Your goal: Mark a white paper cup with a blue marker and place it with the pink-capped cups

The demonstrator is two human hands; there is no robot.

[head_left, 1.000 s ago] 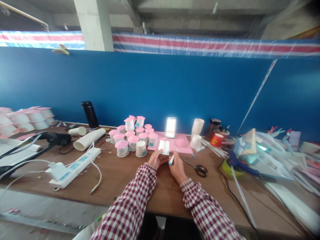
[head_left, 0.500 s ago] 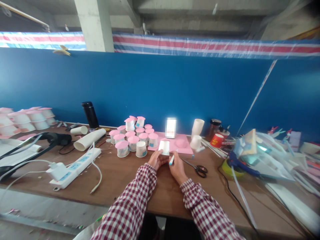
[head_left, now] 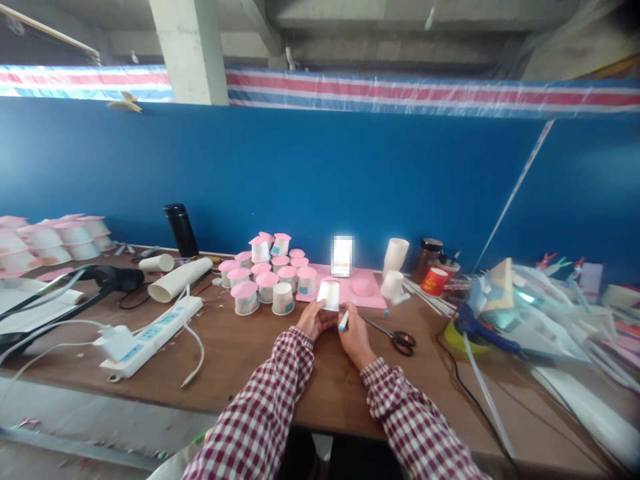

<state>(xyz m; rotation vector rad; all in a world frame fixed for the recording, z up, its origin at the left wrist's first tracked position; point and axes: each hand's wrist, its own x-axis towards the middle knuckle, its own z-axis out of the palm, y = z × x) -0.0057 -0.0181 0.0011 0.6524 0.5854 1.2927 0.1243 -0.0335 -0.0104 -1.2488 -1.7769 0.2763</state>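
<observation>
My left hand (head_left: 316, 320) is closed on a white paper cup (head_left: 329, 295) at its lower left side. Just right of the cup, my right hand (head_left: 355, 333) grips a white marker with a light blue end (head_left: 343, 321). Behind the cup lies a pink sheet (head_left: 370, 297) with a round pink piece (head_left: 363, 287) on it. An upright bright, blurred-out screen (head_left: 343, 256) stands at the sheet's back edge. To the left, several white cups with pink tops (head_left: 245, 298) stand grouped, beside one cup without a pink top (head_left: 283, 299).
Black scissors (head_left: 401, 342) lie right of my right hand. A white power strip (head_left: 155, 337), paper rolls (head_left: 180, 280) and a black bottle (head_left: 181, 230) are on the left. On the right are a red cup (head_left: 434, 282), a yellow tape roll (head_left: 463, 337) and cables.
</observation>
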